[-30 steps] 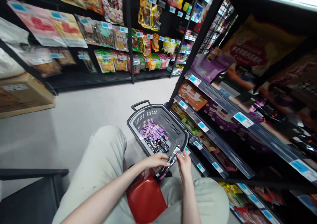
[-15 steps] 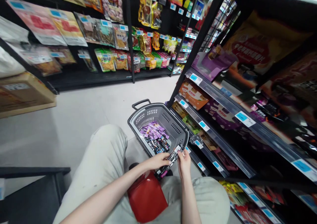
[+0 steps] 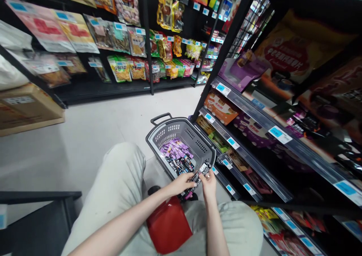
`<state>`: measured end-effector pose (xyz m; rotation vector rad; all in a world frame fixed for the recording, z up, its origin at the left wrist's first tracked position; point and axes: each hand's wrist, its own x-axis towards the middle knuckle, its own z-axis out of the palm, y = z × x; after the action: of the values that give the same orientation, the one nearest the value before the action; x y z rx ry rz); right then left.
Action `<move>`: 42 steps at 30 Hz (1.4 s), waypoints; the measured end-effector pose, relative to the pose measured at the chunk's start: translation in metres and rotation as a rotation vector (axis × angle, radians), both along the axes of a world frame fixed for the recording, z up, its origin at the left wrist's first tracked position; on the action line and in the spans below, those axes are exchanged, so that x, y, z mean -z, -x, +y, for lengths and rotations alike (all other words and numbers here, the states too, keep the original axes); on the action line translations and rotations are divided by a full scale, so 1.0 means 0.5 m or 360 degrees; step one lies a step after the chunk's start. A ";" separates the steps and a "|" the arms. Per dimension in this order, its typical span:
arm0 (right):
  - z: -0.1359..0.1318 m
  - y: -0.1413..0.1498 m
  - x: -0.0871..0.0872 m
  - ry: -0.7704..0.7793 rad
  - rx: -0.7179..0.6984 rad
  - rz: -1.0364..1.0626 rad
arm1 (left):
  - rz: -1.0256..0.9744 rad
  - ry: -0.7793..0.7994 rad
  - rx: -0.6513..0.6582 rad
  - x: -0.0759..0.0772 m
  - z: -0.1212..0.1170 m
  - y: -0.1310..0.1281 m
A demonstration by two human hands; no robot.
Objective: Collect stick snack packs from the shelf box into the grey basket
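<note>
Both hands are low in the head view, at the near corner of a grey shopping basket point(image 3: 195, 133). My left hand point(image 3: 182, 183) is closed on one side of a bunch of shiny black-and-silver packets point(image 3: 204, 168). On the bunch's other side, my right hand point(image 3: 208, 182) grips it with thumb and fingers. A bit of pink shows at the bunch's lower end; print on the packets is too small to read. Inside the basket lie purple stick packets point(image 3: 175, 149) and, nearer me, black ones point(image 3: 179, 165). A glossy red item point(image 3: 169, 226) rests between my legs, under my left forearm.
To the right rises a shelf unit point(image 3: 251, 161) with price tags, boxes and bags, close beside the basket. Bagged snacks hang on a black rack point(image 3: 107, 90) ahead. A cardboard box point(image 3: 31, 109) stands at left, and a black frame point(image 3: 39, 195) at lower left.
My right hand has shifted slightly left and its fingers have moved along the packets, closer to my left hand. The bunch is turned a little. Basket and its contents look the same.
</note>
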<state>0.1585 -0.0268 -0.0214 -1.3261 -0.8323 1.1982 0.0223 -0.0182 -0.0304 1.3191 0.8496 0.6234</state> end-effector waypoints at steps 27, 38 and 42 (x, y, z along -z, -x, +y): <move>-0.005 0.014 0.010 -0.0006 -0.0089 -0.0151 | 0.0117 0.0051 -0.0049 0.027 0.016 0.009; -0.001 -0.005 0.013 0.0063 -0.0011 -0.0046 | -0.0085 0.0453 0.0170 -0.001 0.019 0.022; -0.004 -0.003 0.021 0.0095 0.0008 -0.0008 | -0.0001 0.0297 0.0154 -0.013 0.012 0.023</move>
<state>0.1601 -0.0289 -0.0321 -1.3792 -0.8019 1.2242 0.0110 -0.0121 -0.0241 1.1830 0.8180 0.4570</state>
